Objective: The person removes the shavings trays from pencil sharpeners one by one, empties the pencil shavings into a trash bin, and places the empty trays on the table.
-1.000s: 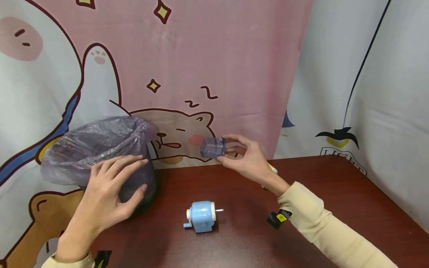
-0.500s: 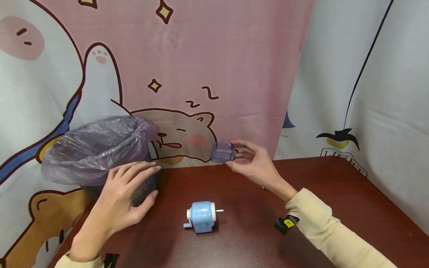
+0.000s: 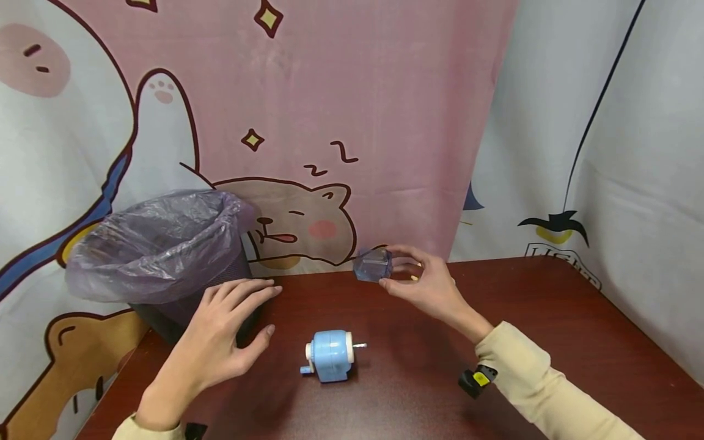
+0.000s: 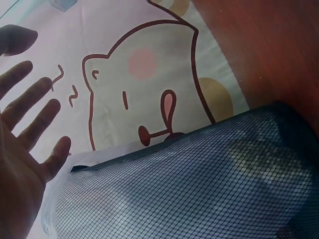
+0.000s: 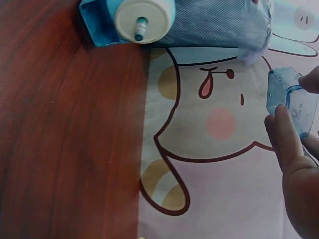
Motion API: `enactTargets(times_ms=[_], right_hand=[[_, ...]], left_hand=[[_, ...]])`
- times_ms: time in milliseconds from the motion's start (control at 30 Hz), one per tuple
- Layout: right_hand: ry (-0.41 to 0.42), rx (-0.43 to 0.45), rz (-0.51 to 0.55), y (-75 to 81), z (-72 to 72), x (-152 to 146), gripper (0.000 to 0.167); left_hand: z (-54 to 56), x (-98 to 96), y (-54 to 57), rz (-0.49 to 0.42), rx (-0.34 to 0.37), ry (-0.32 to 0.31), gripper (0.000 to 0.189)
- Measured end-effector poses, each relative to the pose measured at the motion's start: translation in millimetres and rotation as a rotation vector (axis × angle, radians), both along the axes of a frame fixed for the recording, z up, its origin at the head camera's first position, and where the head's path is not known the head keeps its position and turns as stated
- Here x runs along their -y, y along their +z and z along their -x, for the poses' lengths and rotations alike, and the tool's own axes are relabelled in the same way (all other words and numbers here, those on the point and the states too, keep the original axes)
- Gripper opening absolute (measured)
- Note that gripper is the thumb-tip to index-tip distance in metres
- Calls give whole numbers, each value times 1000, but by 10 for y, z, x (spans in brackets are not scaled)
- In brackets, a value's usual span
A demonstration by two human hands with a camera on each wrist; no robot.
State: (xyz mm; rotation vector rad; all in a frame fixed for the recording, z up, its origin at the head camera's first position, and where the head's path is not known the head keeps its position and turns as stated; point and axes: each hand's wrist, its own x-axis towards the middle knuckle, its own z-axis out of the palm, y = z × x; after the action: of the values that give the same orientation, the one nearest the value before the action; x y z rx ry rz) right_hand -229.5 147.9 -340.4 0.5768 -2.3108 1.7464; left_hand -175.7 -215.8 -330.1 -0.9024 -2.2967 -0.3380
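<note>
A clear bluish plastic box (image 3: pixel 373 265), like the shavings drawer of a sharpener, is held in the air by my right hand (image 3: pixel 426 284). Thumb and fingertips pinch its right end, as the right wrist view also shows with the clear box (image 5: pixel 294 102). The light-blue crank pencil sharpener (image 3: pixel 332 355) stands upright on the table below, its small crank to the left and a short thin tip sticking out on the right. My left hand (image 3: pixel 220 336) hovers in front of the bin, fingers spread and holding nothing; the left wrist view shows that hand (image 4: pixel 25 129) too.
A dark mesh bin (image 4: pixel 189 189) lined with a translucent purple bag (image 3: pixel 159 250) stands at the back left. The reddish-brown table (image 3: pixel 407 397) meets a cartoon-printed curtain (image 3: pixel 385 122) behind. Something small and pale is partly hidden behind my right hand.
My right hand has moved right and down with the clear box, which has turned a little. My left hand has shifted right and slightly down. The sharpener has stayed put.
</note>
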Motion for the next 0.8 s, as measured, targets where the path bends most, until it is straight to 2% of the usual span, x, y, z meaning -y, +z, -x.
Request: enactTargets(times_ms=[400,633,800], right_hand=[[-23,62,-34,-167,-56,-69,56],[27,53,-29,-299,-79,-77,57],[32,67,-54,-384,-112,-95,58]], left_hand=[[2,-55,-125,34,32,-4,55],[4,-68,-215,51,26,0,57],[-6,-71,-293,63,30,-1,57]])
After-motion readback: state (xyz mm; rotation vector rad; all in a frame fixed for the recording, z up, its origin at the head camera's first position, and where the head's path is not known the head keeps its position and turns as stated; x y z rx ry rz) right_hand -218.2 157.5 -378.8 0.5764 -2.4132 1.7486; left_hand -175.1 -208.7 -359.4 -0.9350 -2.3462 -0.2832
